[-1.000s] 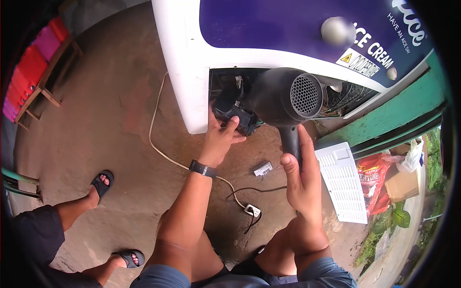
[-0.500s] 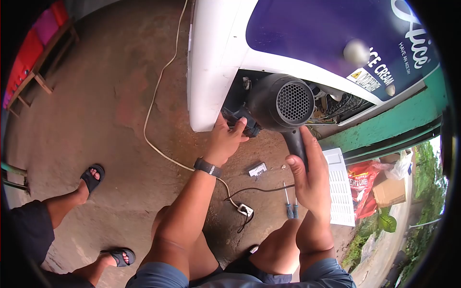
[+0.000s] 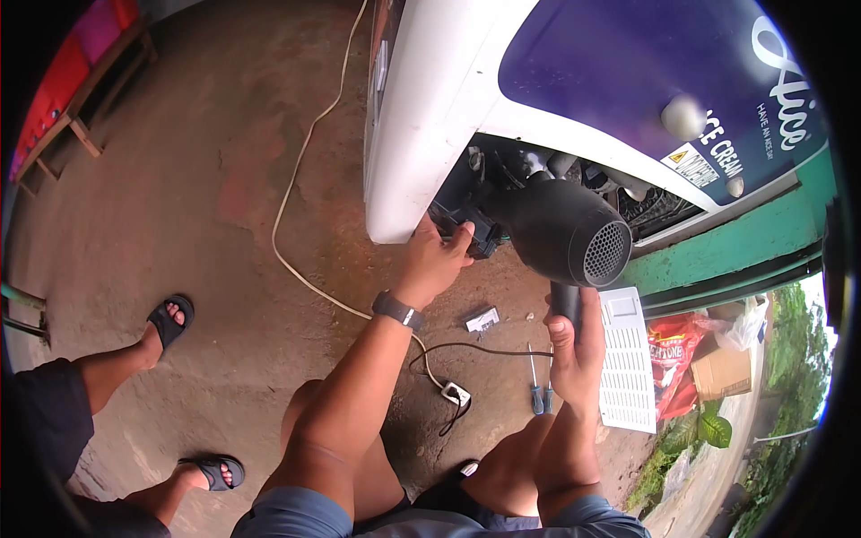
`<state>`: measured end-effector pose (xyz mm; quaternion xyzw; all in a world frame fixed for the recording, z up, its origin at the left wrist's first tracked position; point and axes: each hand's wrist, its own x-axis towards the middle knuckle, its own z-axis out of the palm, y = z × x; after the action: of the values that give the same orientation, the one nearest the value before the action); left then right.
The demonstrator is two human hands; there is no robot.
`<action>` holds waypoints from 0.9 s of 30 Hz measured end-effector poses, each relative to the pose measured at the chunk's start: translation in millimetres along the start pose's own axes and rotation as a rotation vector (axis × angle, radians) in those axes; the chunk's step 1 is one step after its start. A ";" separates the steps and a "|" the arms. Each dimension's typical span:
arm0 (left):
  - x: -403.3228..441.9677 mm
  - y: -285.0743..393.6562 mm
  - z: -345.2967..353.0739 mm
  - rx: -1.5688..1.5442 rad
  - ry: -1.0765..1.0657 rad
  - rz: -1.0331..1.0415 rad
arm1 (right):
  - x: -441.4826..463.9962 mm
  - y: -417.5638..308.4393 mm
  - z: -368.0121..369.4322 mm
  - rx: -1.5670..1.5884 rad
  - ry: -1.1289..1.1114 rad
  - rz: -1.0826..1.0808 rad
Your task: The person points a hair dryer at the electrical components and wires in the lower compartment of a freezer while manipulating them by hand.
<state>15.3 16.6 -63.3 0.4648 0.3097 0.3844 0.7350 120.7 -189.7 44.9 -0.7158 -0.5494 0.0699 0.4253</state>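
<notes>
My right hand grips the handle of a black hair dryer, its round mesh intake facing toward me. The dryer's nozzle points into the open lower compartment of a white and purple ice cream freezer. My left hand is closed around the edge of a black plastic part at the compartment's left corner. Inside the compartment, pipes and wires show behind the dryer; the nozzle's tip is partly hidden.
On the floor lie a small box, two screwdrivers, a white power socket with a pale cord, and a slotted white panel. Someone's sandalled foot is at the left. A red bag and cardboard sit at right.
The hair dryer has swung right and down, its intake turning rightward, so more of the compartment shows. My left hand keeps its hold on the black part. The view has shifted slightly.
</notes>
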 end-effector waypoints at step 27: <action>-6.4 -38.5 -10.4 0.222 0.032 0.336 | 28.4 13.2 77.7 0.218 0.031 -0.129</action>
<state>14.2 5.2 -102.1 0.5820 0.2798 0.4725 0.5998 97.3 -124.8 -2.6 -0.6294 -0.5768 0.0906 0.5128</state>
